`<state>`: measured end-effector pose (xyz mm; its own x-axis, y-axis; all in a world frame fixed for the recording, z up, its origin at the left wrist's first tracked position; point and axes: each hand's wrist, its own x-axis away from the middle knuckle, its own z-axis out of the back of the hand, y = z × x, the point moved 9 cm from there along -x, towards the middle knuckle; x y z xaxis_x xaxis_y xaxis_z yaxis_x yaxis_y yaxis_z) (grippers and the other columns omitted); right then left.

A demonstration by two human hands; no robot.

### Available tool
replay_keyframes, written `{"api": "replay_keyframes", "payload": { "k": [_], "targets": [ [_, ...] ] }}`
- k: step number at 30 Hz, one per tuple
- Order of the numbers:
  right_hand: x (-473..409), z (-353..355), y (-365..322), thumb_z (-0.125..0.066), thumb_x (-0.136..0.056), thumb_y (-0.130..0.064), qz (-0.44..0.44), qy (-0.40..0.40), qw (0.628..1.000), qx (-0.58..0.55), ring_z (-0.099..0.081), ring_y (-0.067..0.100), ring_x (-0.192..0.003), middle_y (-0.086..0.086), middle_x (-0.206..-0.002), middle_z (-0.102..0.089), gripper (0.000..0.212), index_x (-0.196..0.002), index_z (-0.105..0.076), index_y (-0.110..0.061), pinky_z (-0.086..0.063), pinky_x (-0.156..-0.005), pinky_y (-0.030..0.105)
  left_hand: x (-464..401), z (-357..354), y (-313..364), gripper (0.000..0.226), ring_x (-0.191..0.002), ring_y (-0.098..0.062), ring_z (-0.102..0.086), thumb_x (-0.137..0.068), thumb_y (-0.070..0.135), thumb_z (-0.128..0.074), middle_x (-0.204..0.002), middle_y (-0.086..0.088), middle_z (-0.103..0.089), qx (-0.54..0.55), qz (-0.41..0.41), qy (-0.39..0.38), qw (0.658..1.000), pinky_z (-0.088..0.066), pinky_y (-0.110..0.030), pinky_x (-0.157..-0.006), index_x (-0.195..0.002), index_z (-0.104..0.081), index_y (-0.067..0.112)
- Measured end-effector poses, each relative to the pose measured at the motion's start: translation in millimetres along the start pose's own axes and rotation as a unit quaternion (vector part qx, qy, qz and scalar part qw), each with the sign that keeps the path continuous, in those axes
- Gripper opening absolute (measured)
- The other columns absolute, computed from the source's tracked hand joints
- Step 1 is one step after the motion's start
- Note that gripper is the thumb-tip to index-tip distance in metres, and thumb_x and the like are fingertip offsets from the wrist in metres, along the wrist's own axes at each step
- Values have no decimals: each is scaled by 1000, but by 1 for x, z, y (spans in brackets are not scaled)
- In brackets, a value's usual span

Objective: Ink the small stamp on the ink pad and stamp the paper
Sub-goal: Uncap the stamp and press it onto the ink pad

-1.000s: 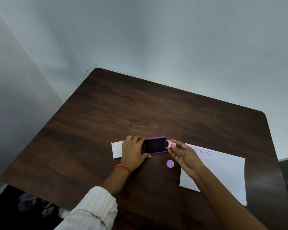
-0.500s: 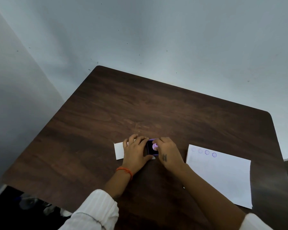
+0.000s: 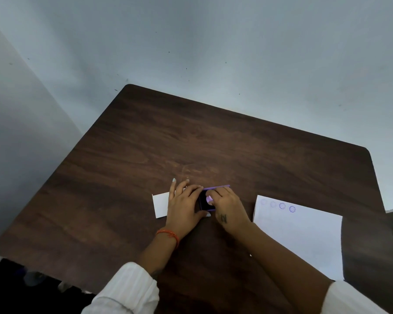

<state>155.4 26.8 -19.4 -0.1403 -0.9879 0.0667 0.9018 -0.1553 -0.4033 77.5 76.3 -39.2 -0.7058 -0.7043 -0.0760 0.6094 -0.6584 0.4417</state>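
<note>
A small purple ink pad [image 3: 205,205] with a dark inked face lies on the brown table, mostly covered by both hands. My right hand [image 3: 228,207] pinches the small pink stamp [image 3: 209,199] and presses it down on the pad. My left hand [image 3: 183,206] rests flat against the pad's left side and holds it in place. The white paper [image 3: 304,232] lies to the right of my right hand, with several purple round stamp marks [image 3: 281,205] along its top edge.
A small white card [image 3: 160,205] pokes out from under my left hand. The dark wooden table [image 3: 191,143] runs back to grey walls behind and to the left. Its front edge is near my sleeves.
One second ago my right hand held the stamp face-up beside the pad. It has turned the stamp over and brought it down on the pad. The purple cap is no longer visible.
</note>
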Motion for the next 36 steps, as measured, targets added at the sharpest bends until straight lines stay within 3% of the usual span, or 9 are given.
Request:
{"api": "replay_keyframes", "payload": {
  "k": [4,5,6,9,15,22,28,30,36],
  "targets": [
    [-2,21,23,-55,-83,-6,-106,21,986,-123,-59,24,-89,15,-99,-67,18,-96,-67,-7,-35,-67,5,0,3,2,72,-136,-22,-29,-66,53,-68,-129,1,-55,0,-2,-1,1000,13,-39,-115,-128,-48,20],
    [-2,27,29,-57,-81,-7,-128,41,981,-140,-58,21,-85,13,-97,-67,16,-93,-67,-8,-36,-66,3,0,3,1,73,-136,-22,-28,-66,53,-68,-129,1,-56,-1,-2,0,1000,14,-39,-114,-128,-48,20],
    [-2,29,33,-59,-79,-7,-139,47,979,-145,-58,21,-86,13,-99,-67,16,-93,-67,-8,-39,-71,7,0,2,1,74,-136,-22,-28,-66,53,-68,-129,0,-55,-2,0,0,1000,15,-38,-114,-128,-48,19],
    [-3,6,25,-58,-83,-6,-122,-46,989,-65,-55,28,-107,15,-115,-62,26,-108,-61,-6,-43,-92,31,0,1,2,74,-137,-22,-26,-66,53,-69,-130,0,-55,-2,2,-4,1000,17,-37,-113,-128,-47,19],
    [5,3,7,-53,-88,-9,-31,2,1000,0,-51,29,-116,19,-122,-60,29,-116,-55,-3,-41,-100,35,0,1,0,73,-137,-22,-26,-66,51,-70,-129,0,-56,8,7,7,1000,21,-32,-111,-128,-48,19],
    [7,0,5,-56,-87,-12,-36,6,999,14,-46,27,-123,16,-130,-55,38,-124,-49,-5,-37,-106,34,-1,-2,0,71,-137,-21,-26,-67,49,-71,-129,1,-56,7,11,0,1000,16,-35,-113,-128,-47,20],
    [-4,28,20,-51,-84,-5,-96,33,990,-102,-60,32,-88,19,-93,-68,17,-87,-67,-2,-42,-76,31,-1,1,2,73,-137,-24,-27,-66,49,-72,-127,-3,-58,-5,5,-4,1000,13,-40,-114,-127,-49,18],
    [-3,35,14,-54,-83,-4,-86,68,987,-115,-61,31,-85,19,-91,-68,15,-87,-68,-2,-42,-73,28,0,1,2,72,-138,-24,-26,-66,48,-71,-127,-2,-58,-3,7,-3,1000,14,-40,-114,-127,-49,19],
    [-1,-4,0,-59,-82,-7,-24,-19,1000,3,-50,28,-117,16,-124,-58,36,-118,-55,-6,-39,-102,35,2,-1,2,69,-141,-23,-20,-71,46,-68,-134,-1,-52,-6,8,0,1000,19,-37,-111,-131,-44,19]
  ]
}}
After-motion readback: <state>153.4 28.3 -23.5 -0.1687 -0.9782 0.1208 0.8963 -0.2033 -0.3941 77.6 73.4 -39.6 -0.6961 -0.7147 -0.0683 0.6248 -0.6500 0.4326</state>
